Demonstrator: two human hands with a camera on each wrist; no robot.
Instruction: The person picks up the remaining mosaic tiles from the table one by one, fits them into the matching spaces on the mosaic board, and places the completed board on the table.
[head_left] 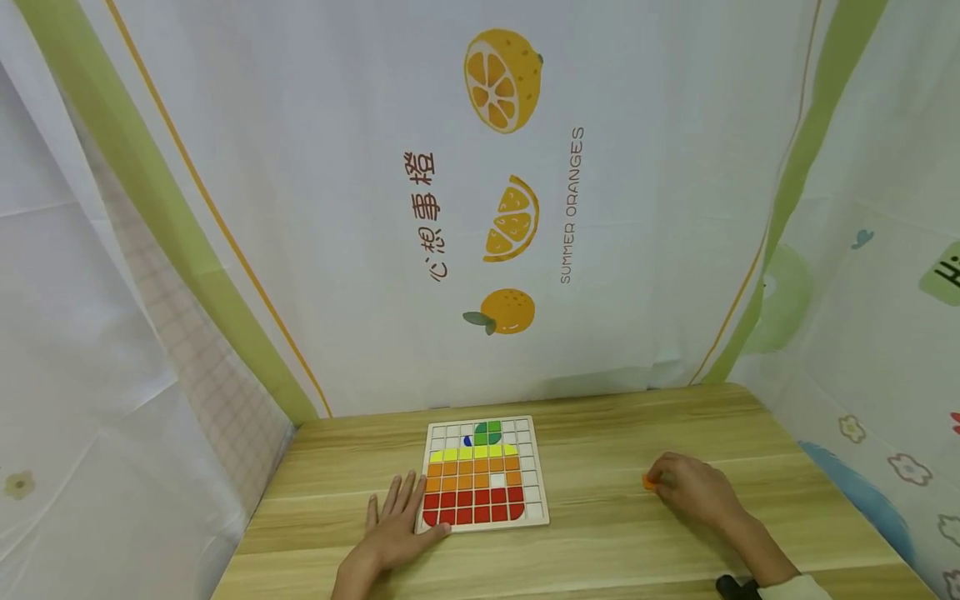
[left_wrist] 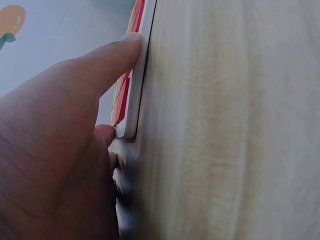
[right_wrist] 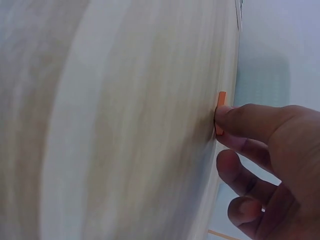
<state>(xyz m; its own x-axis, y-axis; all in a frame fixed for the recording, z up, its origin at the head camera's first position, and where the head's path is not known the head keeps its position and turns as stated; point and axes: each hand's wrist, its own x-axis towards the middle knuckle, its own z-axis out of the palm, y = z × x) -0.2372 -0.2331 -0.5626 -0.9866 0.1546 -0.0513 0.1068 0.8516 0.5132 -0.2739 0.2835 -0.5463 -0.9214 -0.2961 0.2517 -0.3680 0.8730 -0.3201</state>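
Observation:
A square puzzle board [head_left: 533, 493] with a white grid lies on the table. It carries rows of red tiles [head_left: 473, 515], orange tiles [head_left: 465, 482] and yellow tiles [head_left: 480, 452], with green tiles [head_left: 493, 427] and a small blue piece [head_left: 468, 441] above them. One white cell shows among the orange ones. My left hand [head_left: 393, 533] lies with fingers spread at the board's near left corner, its thumb [left_wrist: 112, 57] on the edge. Well right of the board, my right hand [head_left: 693, 493] pinches an orange tile [right_wrist: 222, 99] between thumb and forefinger, close over the tabletop.
The wooden table [head_left: 600, 533] meets a white curtain [head_left: 360, 250] printed with oranges at its back edge. More patterned cloth [head_left: 862, 350] hangs along the right side. A black object [head_left: 737, 587] shows by my right sleeve at the bottom.

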